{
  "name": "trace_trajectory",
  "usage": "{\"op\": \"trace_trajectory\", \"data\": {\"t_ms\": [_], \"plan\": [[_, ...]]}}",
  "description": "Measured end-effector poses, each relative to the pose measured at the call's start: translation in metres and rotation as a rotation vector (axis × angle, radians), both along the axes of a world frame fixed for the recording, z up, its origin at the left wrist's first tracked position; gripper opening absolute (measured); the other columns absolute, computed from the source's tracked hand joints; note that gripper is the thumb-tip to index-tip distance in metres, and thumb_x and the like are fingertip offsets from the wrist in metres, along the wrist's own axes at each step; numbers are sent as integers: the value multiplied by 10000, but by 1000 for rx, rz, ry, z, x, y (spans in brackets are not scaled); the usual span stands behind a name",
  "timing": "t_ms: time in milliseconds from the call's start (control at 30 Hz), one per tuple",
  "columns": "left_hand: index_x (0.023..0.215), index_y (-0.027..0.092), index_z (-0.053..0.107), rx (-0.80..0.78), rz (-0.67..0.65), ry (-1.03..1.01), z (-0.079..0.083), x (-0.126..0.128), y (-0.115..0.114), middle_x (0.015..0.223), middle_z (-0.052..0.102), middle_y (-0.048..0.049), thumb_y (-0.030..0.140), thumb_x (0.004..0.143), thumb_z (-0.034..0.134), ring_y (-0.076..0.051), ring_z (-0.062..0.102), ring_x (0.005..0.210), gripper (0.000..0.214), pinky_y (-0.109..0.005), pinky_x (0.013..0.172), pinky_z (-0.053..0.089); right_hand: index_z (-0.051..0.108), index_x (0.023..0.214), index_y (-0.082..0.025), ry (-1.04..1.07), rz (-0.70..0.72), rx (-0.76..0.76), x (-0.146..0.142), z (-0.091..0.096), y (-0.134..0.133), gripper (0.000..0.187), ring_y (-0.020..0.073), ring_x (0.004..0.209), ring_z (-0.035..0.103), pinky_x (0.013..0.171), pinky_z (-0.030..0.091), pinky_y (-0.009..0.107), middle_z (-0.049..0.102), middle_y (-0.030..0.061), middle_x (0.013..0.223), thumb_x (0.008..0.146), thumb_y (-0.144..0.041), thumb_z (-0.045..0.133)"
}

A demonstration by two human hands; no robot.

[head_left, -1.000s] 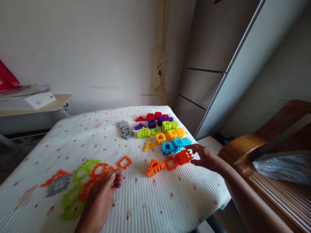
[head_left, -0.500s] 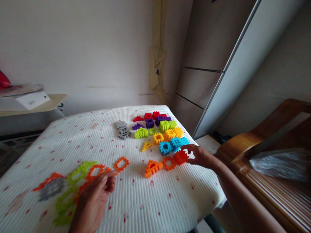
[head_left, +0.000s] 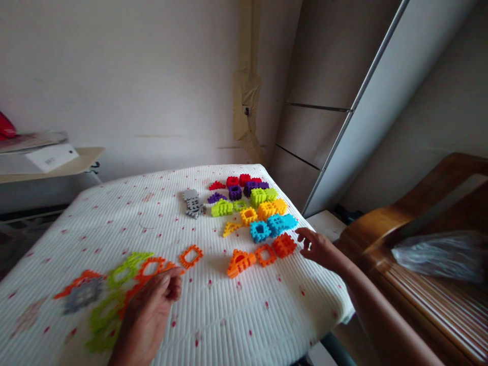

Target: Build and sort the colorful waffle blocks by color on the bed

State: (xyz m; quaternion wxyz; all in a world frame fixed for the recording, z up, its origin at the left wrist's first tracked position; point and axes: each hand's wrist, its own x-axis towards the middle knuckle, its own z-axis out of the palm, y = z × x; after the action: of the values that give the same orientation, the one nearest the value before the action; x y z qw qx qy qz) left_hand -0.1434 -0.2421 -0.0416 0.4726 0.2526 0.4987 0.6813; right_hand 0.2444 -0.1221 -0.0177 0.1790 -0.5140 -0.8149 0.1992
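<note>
My right hand (head_left: 319, 248) is beside a stack of orange-red toothed building pieces (head_left: 284, 245), fingers bent and apart, with nothing in them. To the left of that stack lie an orange square frame piece (head_left: 271, 248) and orange triangular pieces (head_left: 239, 264). My left hand (head_left: 150, 310) is curled closed, and whatever its fingers hold, if anything, is hidden. Around it lie loose orange frame pieces (head_left: 144, 275), lime green pieces (head_left: 99, 326), a grey piece (head_left: 84, 296) and, just past the fingers, a single orange frame (head_left: 182, 264).
Grouped by colour on the spotted white mattress (head_left: 213, 320) are blue (head_left: 260, 232), yellow (head_left: 249, 217), green (head_left: 222, 208), purple (head_left: 235, 193), red (head_left: 232, 181) and grey pieces (head_left: 194, 206). A wooden chair (head_left: 381, 223) stands right, a shelf (head_left: 86, 155) left, a cabinet (head_left: 305, 132) behind.
My right hand has let go of the orange-red stack and drawn back a little to the right. The left hand has hardly moved.
</note>
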Motion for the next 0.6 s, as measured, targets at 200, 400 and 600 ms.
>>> {"op": "trace_trajectory", "data": {"t_ms": [200,400,600], "plan": [[805,193,696,-7,-1,-7,-1,0,0,760,637,-28,415,624,746,-138,523,698,291,-218,568,460,633,845,-169,-141,-33,58,-7,-12,-10,152,137,676,542,635,415,251,591,27,771,755,-175,511],[790,183,694,-9,-3,0,2,1,0,745,628,-30,405,604,759,-143,522,697,297,-230,579,459,586,721,-182,-197,-96,119,-17,-18,-15,181,127,614,507,556,351,244,557,18,734,800,-339,546],[781,179,695,-11,2,-8,4,2,1,742,627,-32,401,599,759,-142,520,688,294,-233,577,454,607,749,-182,-178,-121,132,-21,-26,-15,204,135,640,525,588,362,247,577,26,761,819,-355,524]]}}
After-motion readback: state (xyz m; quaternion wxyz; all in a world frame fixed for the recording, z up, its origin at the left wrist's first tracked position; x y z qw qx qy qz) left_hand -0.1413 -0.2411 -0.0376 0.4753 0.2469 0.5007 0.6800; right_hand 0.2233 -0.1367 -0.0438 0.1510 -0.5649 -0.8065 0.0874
